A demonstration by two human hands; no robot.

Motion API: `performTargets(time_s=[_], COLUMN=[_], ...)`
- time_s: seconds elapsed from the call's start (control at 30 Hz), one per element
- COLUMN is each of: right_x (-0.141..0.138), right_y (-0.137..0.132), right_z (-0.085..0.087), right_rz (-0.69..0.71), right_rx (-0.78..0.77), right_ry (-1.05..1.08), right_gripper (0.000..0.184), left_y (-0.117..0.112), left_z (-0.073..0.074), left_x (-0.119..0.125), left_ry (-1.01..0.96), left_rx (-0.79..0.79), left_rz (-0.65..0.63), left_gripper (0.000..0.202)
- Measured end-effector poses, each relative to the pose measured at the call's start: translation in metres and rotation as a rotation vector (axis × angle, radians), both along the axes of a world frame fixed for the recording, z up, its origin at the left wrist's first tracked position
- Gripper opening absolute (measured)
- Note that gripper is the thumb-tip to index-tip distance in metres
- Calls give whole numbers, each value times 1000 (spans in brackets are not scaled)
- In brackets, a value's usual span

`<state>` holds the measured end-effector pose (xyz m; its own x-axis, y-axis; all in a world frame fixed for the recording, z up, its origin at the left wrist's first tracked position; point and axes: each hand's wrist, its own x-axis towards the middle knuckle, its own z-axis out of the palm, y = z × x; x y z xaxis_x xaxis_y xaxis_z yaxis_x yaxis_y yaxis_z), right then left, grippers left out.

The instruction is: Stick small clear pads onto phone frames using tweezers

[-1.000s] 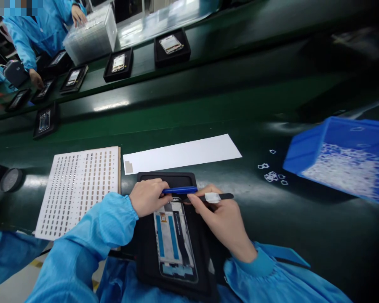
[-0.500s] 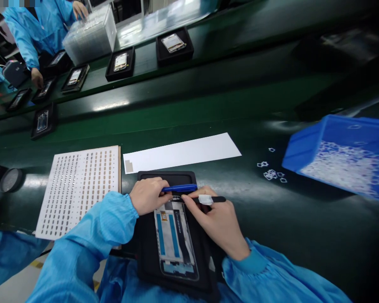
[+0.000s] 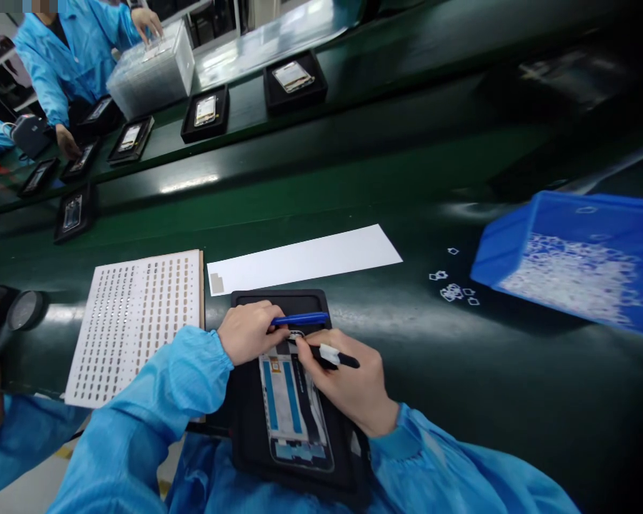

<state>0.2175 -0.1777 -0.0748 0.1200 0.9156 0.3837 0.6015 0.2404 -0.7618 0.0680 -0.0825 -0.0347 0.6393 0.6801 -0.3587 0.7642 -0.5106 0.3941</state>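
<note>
A phone frame [image 3: 289, 407] with blue strips lies in a black tray [image 3: 246, 457] in front of me. My left hand [image 3: 251, 332] is closed on a slim blue pen-like tool [image 3: 303, 319], which points right across the top of the frame. Its fingertips rest at the frame's upper end. From the right, my right hand [image 3: 348, 375] pinches black tweezers [image 3: 346, 358] with a white wrap on them. The tweezers' tips are hidden by my fingers, close to a small rounded part [image 3: 296, 334] at the frame's top.
A white sheet with rows of small parts [image 3: 139, 321] lies left. Beyond the tray is a white paper strip [image 3: 311, 257]. At right a blue bin [image 3: 506, 235] holds small white pieces; several lie beside it. A co-worker [image 3: 69, 57] stands behind black trays [image 3: 206, 114].
My right hand has moved left and slightly down, and the tweezers now slant more. My left hand stays nearly in place with the blue tool. The whole view has shifted slightly.
</note>
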Motion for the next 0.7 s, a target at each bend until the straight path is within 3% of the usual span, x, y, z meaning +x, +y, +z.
performTargets(time_s=[0.1,0.2,0.3,0.4,0.5,0.6,0.7], right_x=[3,11,15,13,5,-2,-4], right_y=[0,1,2,3,4,4,4], right_z=[0,-3,-9,-13,-14,-12,-12], right_rz=[-129,-298,-329,-294,-255,-223,-248], right_rx=[28,27,-41,-79,-51,-11,-6], right_ry=[160,350,461,497,509,520,533], right_gripper=[21,17,22,27,25,25,29], left_y=[0,-3,-20,-55,-101,-136,-151], left_z=[4,16,30,32,12,-20,-41], left_x=[3,-7,-36,-73,-101,-113,-112], left_ry=[12,-87,-223,-85,96,-106,-333], left_rx=[-12,9,97,132,25,-180,-405], left_rz=[25,130,269,328,385,377,524], left_gripper=[13,15,24,39,53,71,89])
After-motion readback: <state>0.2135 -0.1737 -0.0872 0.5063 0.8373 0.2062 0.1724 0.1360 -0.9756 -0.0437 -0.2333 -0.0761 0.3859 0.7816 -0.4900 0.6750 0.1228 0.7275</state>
